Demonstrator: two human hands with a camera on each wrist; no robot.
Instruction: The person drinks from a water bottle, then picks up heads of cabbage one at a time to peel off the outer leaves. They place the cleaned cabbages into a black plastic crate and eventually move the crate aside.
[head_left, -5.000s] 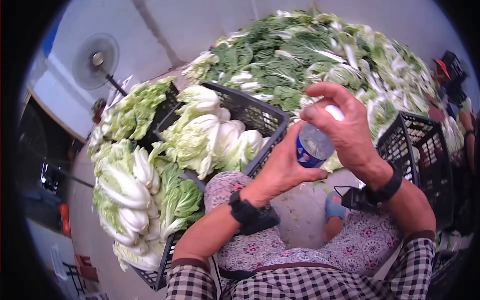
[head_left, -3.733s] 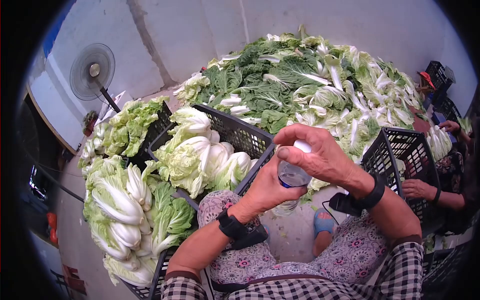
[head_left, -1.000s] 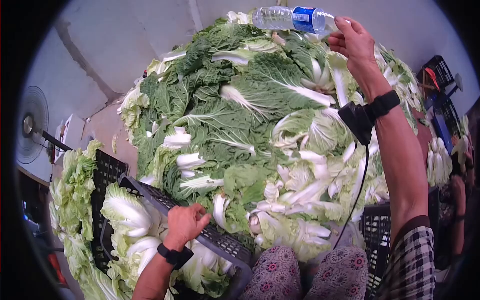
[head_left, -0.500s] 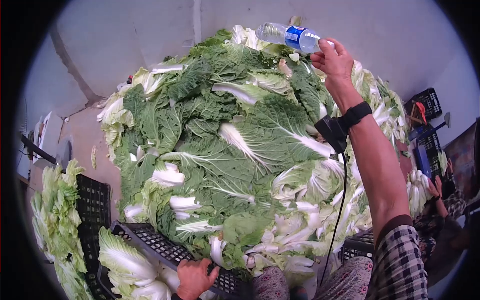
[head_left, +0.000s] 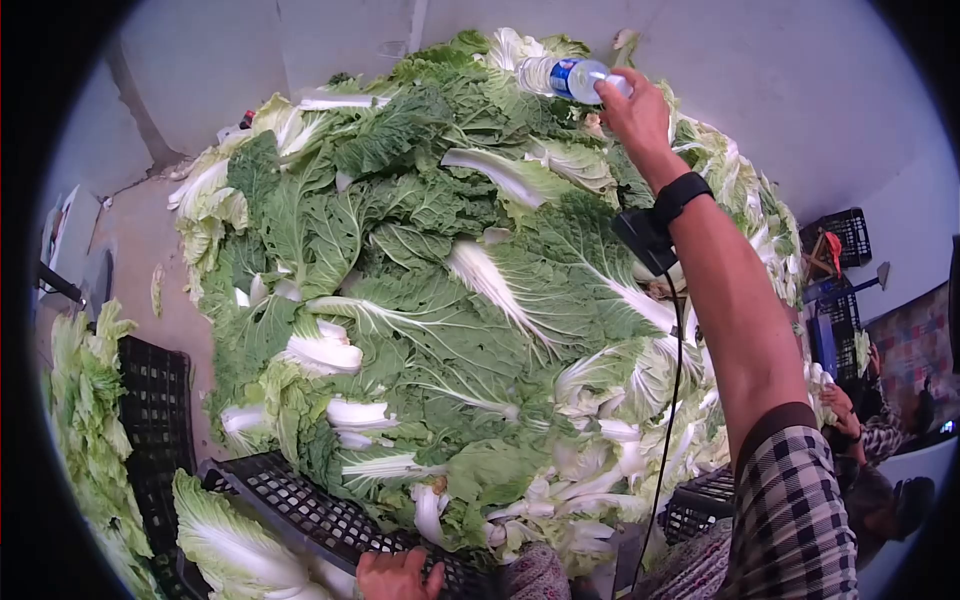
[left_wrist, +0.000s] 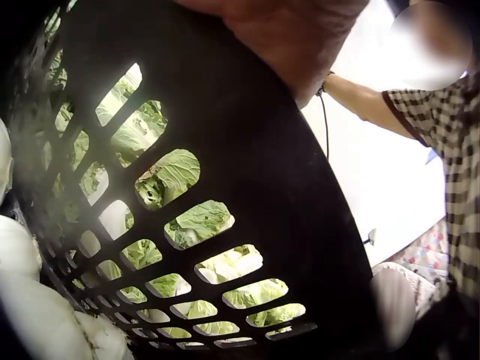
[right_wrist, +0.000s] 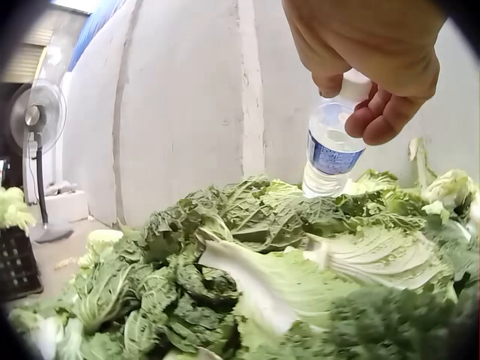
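At the far side of the leaf pile (head_left: pixel 400 260), my right hand (head_left: pixel 640 115) pinches the white cap of a clear plastic bottle with a blue label (head_left: pixel 565 77). In the right wrist view the bottle (right_wrist: pixel 330 154) stands nearly upright under the fingers of my right hand (right_wrist: pixel 367 60), its base at the top leaves; whether it rests on them I cannot tell. My left hand (head_left: pixel 398 577) lies on the rim of a black crate (head_left: pixel 330 515) at the bottom, its grip partly hidden. The left wrist view shows that hand (left_wrist: pixel 289 37) over the crate's slotted wall (left_wrist: pixel 262 172).
Whole cabbages (head_left: pixel 240 545) lie in the near crate, beside another black crate (head_left: pixel 155 430) at the left. A further crate (head_left: pixel 700 500) is near my knees. Another person (head_left: pixel 850 420) is at the right, near stacked crates (head_left: pixel 838 240). A fan (right_wrist: pixel 37 127) stands by the wall.
The head view has shifted forward over the pile. My right hand has carried the bottle down and to the left in the view; my left hand remains at the crate rim, lower in the frame.
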